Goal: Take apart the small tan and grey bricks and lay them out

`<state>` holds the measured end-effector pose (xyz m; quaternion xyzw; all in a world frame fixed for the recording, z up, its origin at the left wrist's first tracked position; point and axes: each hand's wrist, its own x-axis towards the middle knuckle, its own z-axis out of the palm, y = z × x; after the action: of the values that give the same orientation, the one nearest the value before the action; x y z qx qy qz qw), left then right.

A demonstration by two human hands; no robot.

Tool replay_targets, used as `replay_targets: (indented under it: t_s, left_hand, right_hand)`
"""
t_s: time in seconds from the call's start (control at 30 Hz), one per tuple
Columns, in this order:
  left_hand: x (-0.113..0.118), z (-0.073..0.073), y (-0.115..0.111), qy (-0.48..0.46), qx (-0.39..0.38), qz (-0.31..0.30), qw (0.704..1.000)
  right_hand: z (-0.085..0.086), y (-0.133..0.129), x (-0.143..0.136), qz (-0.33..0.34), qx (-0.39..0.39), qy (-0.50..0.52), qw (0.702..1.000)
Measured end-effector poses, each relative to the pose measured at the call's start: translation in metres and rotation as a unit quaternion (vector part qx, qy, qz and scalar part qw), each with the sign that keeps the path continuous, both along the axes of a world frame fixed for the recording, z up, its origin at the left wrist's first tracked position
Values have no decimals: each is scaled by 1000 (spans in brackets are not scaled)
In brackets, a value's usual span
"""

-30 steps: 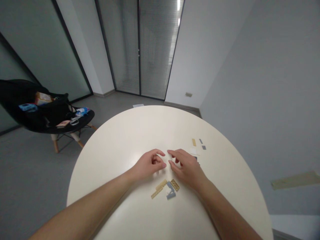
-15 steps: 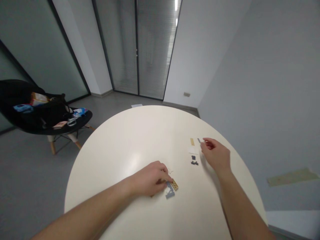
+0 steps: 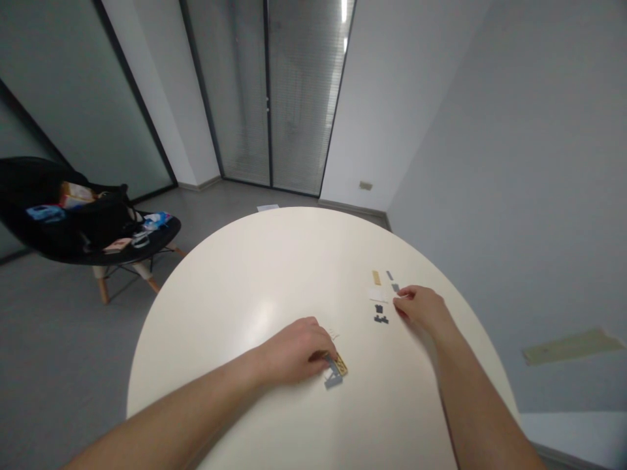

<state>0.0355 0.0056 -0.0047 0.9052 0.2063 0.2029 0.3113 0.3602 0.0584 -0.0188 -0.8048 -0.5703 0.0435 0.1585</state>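
Note:
My left hand (image 3: 301, 350) rests low over the table, its fingers curled down beside a tan piece (image 3: 341, 364) and a grey piece (image 3: 334, 382); what its fingertips hold, if anything, is hidden. Small white bits (image 3: 334, 334) lie just beyond it. On the right, my right hand (image 3: 420, 307) has thumb and forefinger close together near the tabletop; anything between them is too small to name. Left of it are dark pieces (image 3: 379, 309), a white piece (image 3: 378, 294) and a tan plate (image 3: 376, 277). A grey-green piece (image 3: 395, 287) and a thin grey piece (image 3: 389, 275) lie beyond its fingertips.
The round white table (image 3: 274, 261) fills the middle. At the left stands a black chair (image 3: 98, 254) with a dark bag (image 3: 105, 215) and packets on it. Walls and a glass partition (image 3: 298, 98) rise behind and to the right.
My right hand has moved slightly nearer to me, and the grey-green piece now shows beyond its fingers. My left fingers have curled in beside the tan and grey pieces.

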Motion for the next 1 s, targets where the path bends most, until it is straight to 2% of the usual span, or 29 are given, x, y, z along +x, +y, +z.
replay_targets:
  t_s: [0.17,0.47,0.63,0.73,0.87,1.0]
  left_hand:
    - [1,-3,0,1,10,10,1000]
    - [0,0,1,5,-3,-3,1000]
    - [-2,-1,0,2,-30,5,1000]
    - [-4,-3,-1,-6,-86,23,996]
    - [-5,-9,0,-58,-224,85,969]
    - [-3,-15,8,-138,-331,143,922]
  right_hand:
    - [-1,0,-1,31,-11,7,999]
    - [2,-2,-7,37,-8,21,999]
    - [12,-6,-9,19,55,14,998]
    - [19,-7,-11,3,93,23,995]
    - [24,-8,-16,-8,136,52,989]
    - [25,-11,-30,66,185,91,976]
